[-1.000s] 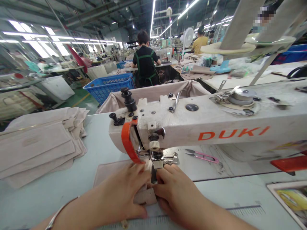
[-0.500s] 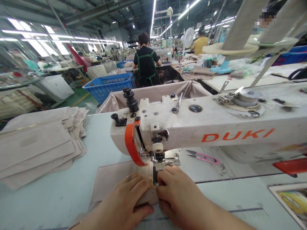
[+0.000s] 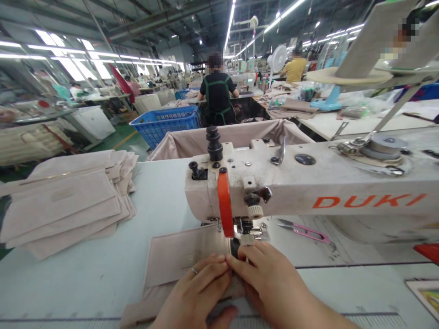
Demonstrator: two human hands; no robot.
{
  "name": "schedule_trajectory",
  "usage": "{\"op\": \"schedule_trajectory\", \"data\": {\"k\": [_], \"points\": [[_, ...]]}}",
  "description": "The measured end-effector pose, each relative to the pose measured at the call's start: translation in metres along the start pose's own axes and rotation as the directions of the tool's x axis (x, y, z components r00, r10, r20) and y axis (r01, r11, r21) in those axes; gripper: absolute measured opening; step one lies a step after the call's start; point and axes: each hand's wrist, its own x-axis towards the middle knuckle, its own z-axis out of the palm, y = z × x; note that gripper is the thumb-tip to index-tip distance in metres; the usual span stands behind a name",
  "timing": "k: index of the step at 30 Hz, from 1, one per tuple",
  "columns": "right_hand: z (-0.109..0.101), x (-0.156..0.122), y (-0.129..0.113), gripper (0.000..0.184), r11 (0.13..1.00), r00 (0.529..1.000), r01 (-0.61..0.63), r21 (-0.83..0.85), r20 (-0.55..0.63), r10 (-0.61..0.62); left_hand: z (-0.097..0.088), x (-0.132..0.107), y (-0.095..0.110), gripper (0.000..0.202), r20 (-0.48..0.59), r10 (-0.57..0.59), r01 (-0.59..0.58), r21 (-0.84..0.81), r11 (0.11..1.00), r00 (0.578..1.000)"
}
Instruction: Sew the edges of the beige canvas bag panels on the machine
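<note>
Your beige fabric panel (image 3: 171,258) lies on the pale table (image 3: 85,283), its right edge by the presser foot of the sewing machine (image 3: 291,194). It sits beneath and ahead of your left hand (image 3: 207,285), which is spread with the thumb apart. Your right hand (image 3: 265,274) curls at that edge, the fingertips meeting; whether it pinches cloth, I cannot tell. Pink snips (image 3: 305,230) lie to the right, stacked beige pieces (image 3: 75,196) leftward. Beyond, a blue basket (image 3: 168,125) stands near a person (image 3: 216,91) under strip lights (image 3: 281,17).

Strip lights (image 3: 229,25) hang over a green floor (image 3: 119,131).
</note>
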Motion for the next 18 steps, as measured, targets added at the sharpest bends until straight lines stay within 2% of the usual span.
{"op": "schedule_trajectory", "data": {"k": [3, 8, 10, 13, 18], "points": [[0.001, 0.001, 0.002, 0.042, 0.999, 0.999, -0.040, -0.002, -0.025, 0.040, 0.001, 0.005, -0.001, 0.045, 0.004, -0.027, 0.027, -0.014, 1.000, 1.000], [-0.009, 0.002, 0.005, 0.032, 0.966, 0.990, -0.117, 0.231, -0.051, 0.132, 0.001, 0.011, -0.002, 0.036, 0.005, -0.084, 0.084, -0.052, 0.995, 0.996], [-0.013, 0.001, 0.006, 0.029, 0.954, 0.988, -0.119, 0.275, -0.066, 0.142, 0.001, 0.013, -0.002, 0.032, 0.002, -0.106, 0.106, -0.068, 0.992, 0.994], [-0.014, 0.000, 0.006, 0.027, 0.957, 0.988, -0.111, 0.267, -0.071, 0.134, 0.001, 0.013, -0.002, 0.028, -0.011, -0.096, 0.095, -0.052, 0.994, 0.995], [-0.007, 0.001, 0.004, 0.025, 0.986, 0.996, -0.043, 0.162, -0.067, 0.055, 0.000, 0.014, -0.006, 0.024, -0.042, -0.003, 0.001, -0.034, 0.999, 0.999]]}}
